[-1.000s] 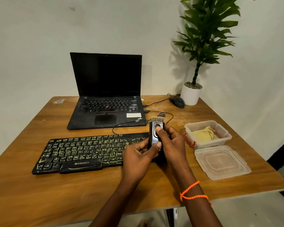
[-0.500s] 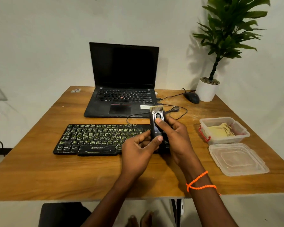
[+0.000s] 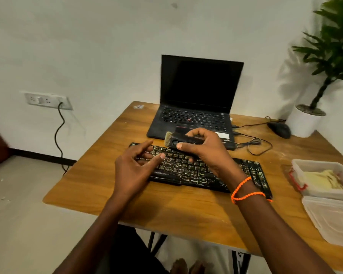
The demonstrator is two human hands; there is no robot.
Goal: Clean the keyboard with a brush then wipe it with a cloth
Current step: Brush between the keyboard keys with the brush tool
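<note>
A black keyboard [image 3: 244, 171] with pale green key legends lies across the wooden table [image 3: 186, 210]. My right hand [image 3: 204, 149] grips a black brush [image 3: 173, 139] held sideways above the keyboard's left part, with the tan bristles pointing left. My left hand [image 3: 135, 167] hovers over the keyboard's left end with fingers spread, holding nothing. A yellow cloth [image 3: 323, 177] lies in an open clear plastic box [image 3: 301, 165] at the right edge.
An open black laptop [image 3: 198, 95] stands behind the keyboard. A black mouse [image 3: 279, 129] with its cable and a white potted plant [image 3: 305, 120] sit at the back right. The box's lid [image 3: 333, 220] lies at the front right. A wall socket [image 3: 48, 100] is at the left.
My left hand has let go of the brush and opened. My right hand turned the brush from upright to sideways and carried it left over the keyboard. The view swung left.
</note>
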